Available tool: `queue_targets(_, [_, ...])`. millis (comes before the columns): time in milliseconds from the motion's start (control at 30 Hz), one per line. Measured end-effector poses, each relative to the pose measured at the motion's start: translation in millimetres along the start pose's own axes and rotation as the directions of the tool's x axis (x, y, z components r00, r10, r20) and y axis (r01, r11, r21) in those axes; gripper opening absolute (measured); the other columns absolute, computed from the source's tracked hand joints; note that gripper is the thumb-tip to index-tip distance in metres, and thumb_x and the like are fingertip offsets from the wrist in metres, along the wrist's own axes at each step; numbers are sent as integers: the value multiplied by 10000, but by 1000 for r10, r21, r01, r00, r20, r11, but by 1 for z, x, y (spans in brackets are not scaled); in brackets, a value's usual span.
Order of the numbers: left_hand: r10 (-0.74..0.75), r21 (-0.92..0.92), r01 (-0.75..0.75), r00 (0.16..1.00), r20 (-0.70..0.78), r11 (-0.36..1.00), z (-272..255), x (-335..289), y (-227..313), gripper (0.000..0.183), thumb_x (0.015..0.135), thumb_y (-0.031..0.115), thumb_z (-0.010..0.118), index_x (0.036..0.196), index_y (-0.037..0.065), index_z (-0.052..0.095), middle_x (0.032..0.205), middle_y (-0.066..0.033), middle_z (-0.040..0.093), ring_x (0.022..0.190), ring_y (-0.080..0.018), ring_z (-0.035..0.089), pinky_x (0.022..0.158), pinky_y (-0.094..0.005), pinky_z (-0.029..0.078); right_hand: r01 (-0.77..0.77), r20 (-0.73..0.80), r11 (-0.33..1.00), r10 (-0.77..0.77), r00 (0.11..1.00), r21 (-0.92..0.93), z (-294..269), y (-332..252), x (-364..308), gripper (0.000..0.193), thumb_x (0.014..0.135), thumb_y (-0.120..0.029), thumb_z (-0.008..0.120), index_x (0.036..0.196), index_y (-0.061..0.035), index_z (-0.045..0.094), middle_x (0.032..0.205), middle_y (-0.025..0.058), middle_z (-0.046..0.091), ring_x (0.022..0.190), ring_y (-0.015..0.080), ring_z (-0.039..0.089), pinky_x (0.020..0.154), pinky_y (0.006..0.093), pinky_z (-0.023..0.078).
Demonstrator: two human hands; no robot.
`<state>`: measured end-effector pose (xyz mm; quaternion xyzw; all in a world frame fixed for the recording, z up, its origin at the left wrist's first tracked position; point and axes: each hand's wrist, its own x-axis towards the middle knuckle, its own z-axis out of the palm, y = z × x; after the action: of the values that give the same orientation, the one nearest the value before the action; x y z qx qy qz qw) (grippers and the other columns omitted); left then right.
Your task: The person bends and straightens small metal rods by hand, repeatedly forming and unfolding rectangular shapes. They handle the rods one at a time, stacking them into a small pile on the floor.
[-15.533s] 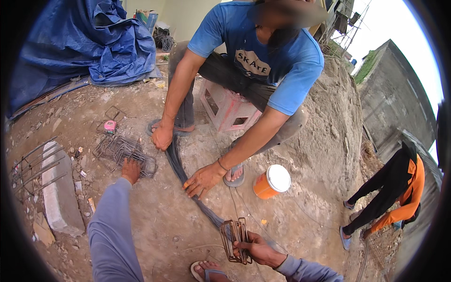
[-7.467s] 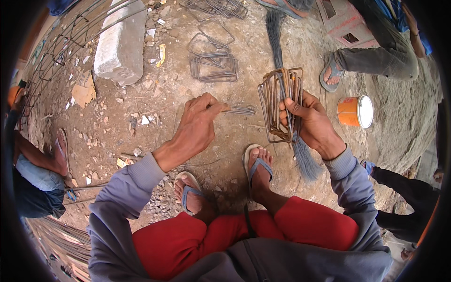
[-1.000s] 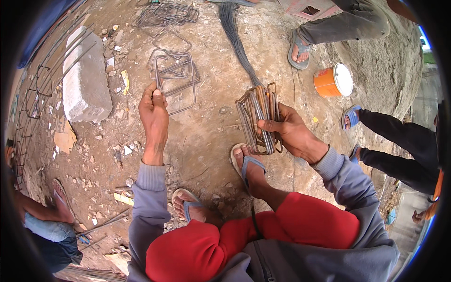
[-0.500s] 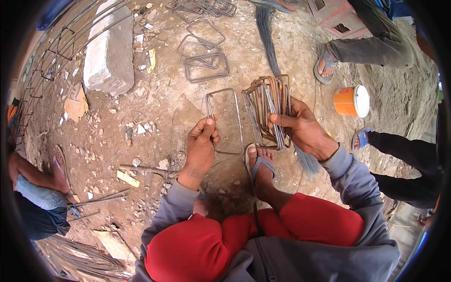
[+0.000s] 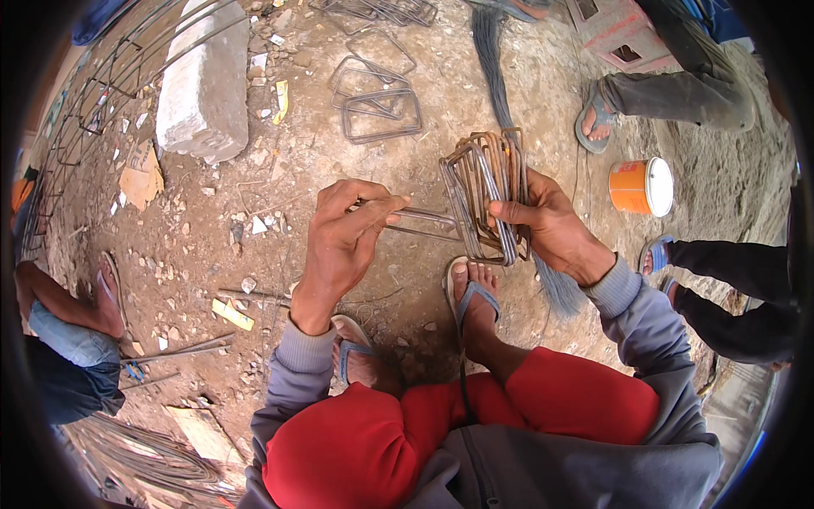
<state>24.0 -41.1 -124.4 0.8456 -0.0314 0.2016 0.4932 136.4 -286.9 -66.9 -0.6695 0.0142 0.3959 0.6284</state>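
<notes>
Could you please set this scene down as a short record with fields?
Left hand: pinching bent metal, seen nearly edge-on; number of pieces unclear
Right hand: gripping a bunch of rectangular metal frames
Ground ahead: loose frames, grey wire bundle
Ahead left: pale block
Right: orange bucket, white lid on
Others: legs at both sides

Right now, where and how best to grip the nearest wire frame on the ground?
Likely best: pinch the nearest frame midway along its near long edge, coming from the near side. It seems to lie flat; that thin edge is exposed, while its far part overlaps another frame. The left hand is closest but already pinches a wire rectangle.
</notes>
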Motion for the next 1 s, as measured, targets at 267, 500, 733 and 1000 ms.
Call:
queue_targets(267, [312,-67,-306,903,297,950,6,24,8,321,682,11,734,965,157,771,915,-10,655,906,-229,611,942,-420,430,-34,68,998,37,997,-49,0,3,-5,288,849,-24,743,1109,4,625,965,42,688,841,94,638,748,243,518])
queue_targets(500, [358,-110,-340,883,305,934,22,23,21,311,667,13,696,919,186,753,979,-14,605,1021,-246,591,1116,-526,362,-49,214,999,53,975,-23,11,5,-6,387,857,24,703,1228,20,592,1047,62,686,931,123,645,821,266,529])
queue_targets(733, [390,-64,-385,900,197,921,36,22,25,249,690,51,735,892,192,762,961,-10,601,1053,-246,598,1122,-562,375,-65,194,986,35,980,150,8,12,-12,399,872,-6,707,1251,6,585,1071,63,683,965,129,643,858,278,535])
queue_targets(1000, [468,-190,-443,876,116,876,70,22,45,205,728,-36,746,856,114,692,927,-47,596,990,-296,617,1063,-610,419,-74,197,926,-1,980,370,-11,23,-53,371,770,-6,807,1094,23,630,971,66,697,895,161,653,769,294,529])
